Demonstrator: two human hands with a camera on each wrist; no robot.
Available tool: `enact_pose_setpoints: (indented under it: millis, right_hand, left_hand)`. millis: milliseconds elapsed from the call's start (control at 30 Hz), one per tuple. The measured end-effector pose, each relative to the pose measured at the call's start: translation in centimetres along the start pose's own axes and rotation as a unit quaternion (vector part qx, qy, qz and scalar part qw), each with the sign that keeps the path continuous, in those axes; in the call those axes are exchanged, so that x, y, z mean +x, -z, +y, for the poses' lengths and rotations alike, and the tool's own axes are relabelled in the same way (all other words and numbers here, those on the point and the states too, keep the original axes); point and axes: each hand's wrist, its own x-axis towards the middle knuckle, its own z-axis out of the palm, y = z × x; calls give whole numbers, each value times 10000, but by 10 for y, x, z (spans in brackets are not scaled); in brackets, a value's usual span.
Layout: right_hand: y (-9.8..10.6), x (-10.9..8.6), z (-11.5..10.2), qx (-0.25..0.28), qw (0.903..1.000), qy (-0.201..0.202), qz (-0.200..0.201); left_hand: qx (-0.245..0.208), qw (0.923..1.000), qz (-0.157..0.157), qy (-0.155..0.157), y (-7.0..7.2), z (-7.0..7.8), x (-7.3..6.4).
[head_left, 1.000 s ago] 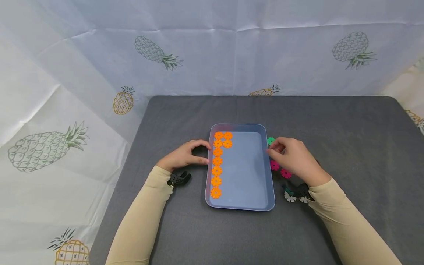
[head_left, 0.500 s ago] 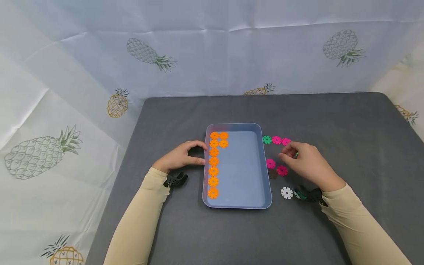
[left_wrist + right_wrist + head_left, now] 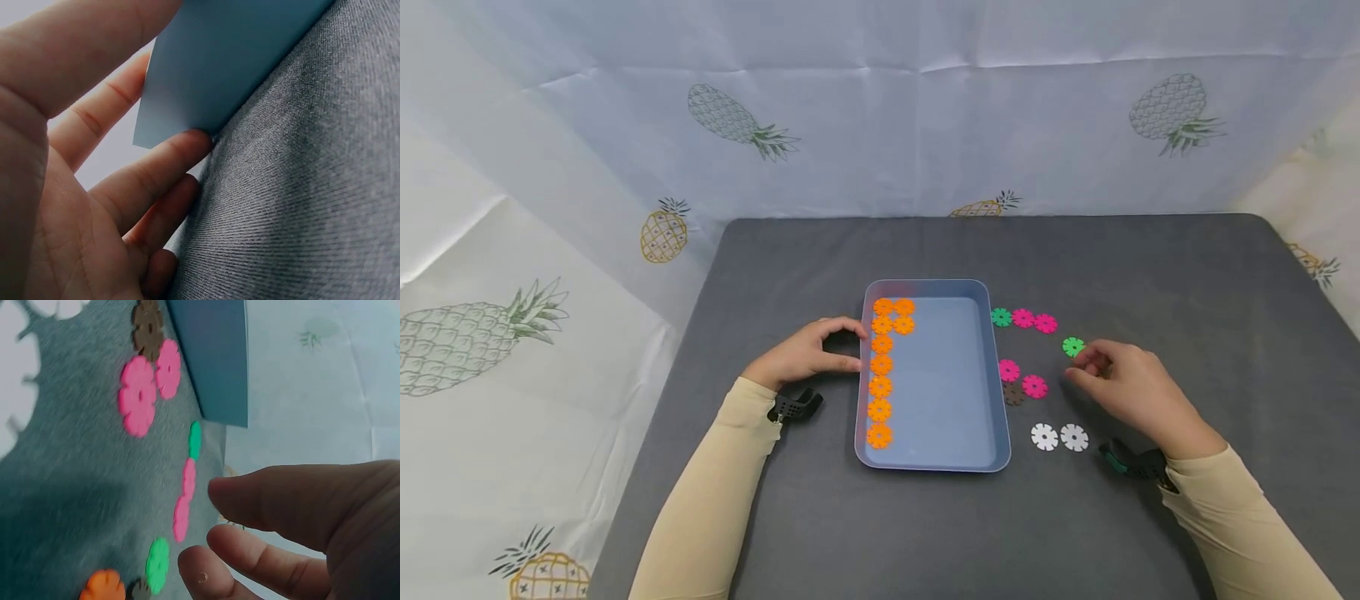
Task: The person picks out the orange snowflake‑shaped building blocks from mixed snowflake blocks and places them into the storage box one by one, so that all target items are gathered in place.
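A shallow blue-grey tray (image 3: 947,375) holds several orange flower-shaped discs (image 3: 881,365), in a column along its left wall with a short second column at the top. My left hand (image 3: 805,354) touches the tray's left side with thumb and fingertips; the left wrist view shows those fingers (image 3: 169,156) against the outer wall. Right of the tray, my right hand (image 3: 1138,396) hovers beside a bright green disc (image 3: 1072,347), fingers bent, thumb apart, nothing between them. An orange disc (image 3: 103,587) and a dark disc (image 3: 140,590) lie near it in the right wrist view, hidden by the hand from above.
Other discs lie on the grey tabletop right of the tray: a teal-green one (image 3: 1002,317), several pink ones (image 3: 1034,386), a brown one (image 3: 1012,393) against the tray and two white ones (image 3: 1045,437). A pineapple-print sheet (image 3: 880,142) hangs behind the table.
My right hand has moved from the tray's right edge rightward and toward me, uncovering the pink, bright green and white discs. My left hand stays at the tray; the discs inside look unchanged.
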Motion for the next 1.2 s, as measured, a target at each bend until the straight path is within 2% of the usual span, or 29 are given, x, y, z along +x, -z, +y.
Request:
enact_pose_setpoints:
  millis: [200,333,433,633,867,1200]
  right_hand:
    - [0,-7,14,-122,9998,-91,125]
    - [-1,-9,23,-230,9995,-55,233]
    - [-1,-9,26,-275,9995,-80,157]
    - [-2,-10,30,-381,9991,-175,-15]
    - [-6,-9,34,-460,9989,-90,40]
    - [-9,-8,30,-502,9985,-222,-36]
  left_hand:
    - [-28,9999,-64,-129,0,0,2]
    - [-9,9999,-40,-97,1,-1,2]
    - [-29,10000,-15,-57,1,-1,1]
    - [-81,10000,-4,-38,-1,-2,0]
    - [9,10000,37,3,-1,-2,0]
    - [57,10000,47,22,-1,-4,1]
